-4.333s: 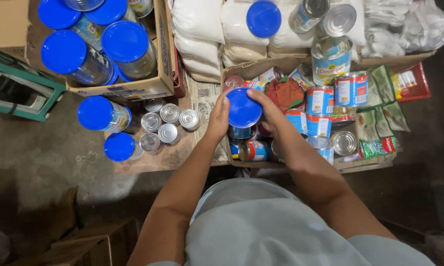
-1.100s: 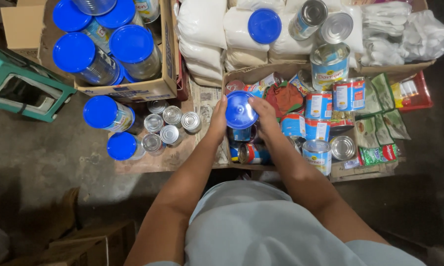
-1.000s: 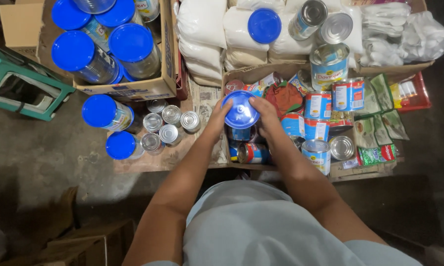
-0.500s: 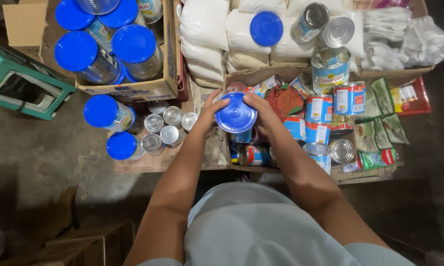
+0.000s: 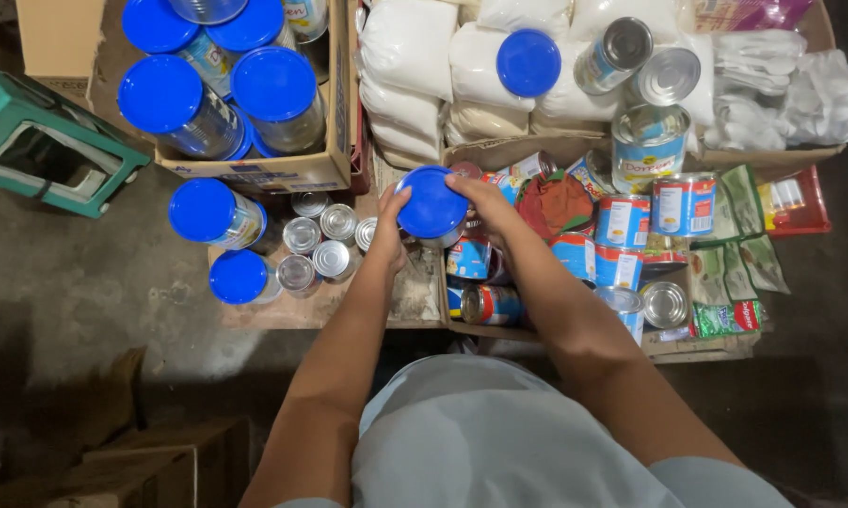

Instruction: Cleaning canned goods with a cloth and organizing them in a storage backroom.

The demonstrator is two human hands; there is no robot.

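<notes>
Both hands held one can point(image 5: 432, 205) with a blue lid, seen from above, just over the gap between two low cardboard trays. The left hand point(image 5: 387, 232) pressed against the can's side at 8 o'clock, fingers curled up around the rim. The right hand point(image 5: 481, 200) closed on it from 3 o'clock, fingertips on the lid's edge and thumb along the side. The can was clear of the other goods, lifted between the two palms; what lay directly beneath it was hidden.

At 9 o'clock from the can sat a cluster of small tins point(image 5: 318, 243) with bare metal tops, and beyond them two blue-lidded cans point(image 5: 215, 212) on the left tray point(image 5: 273, 310). At 10 o'clock a box point(image 5: 283, 169) held more large cans with blue lids. A green stool point(image 5: 48, 150) stood well off at 9 o'clock on the concrete floor point(image 5: 85, 282).

At 12 o'clock lay white sacks point(image 5: 405, 66), with another blue lid point(image 5: 528, 62) resting on them. At 3 o'clock the right tray point(image 5: 706, 348) was packed with labelled cans point(image 5: 622, 221), a red pouch point(image 5: 556, 202) just beside the right hand, and green packets point(image 5: 725, 315) near the far edge. At 1 o'clock two silver-topped cans point(image 5: 667, 77) rested against the sacks.
</notes>
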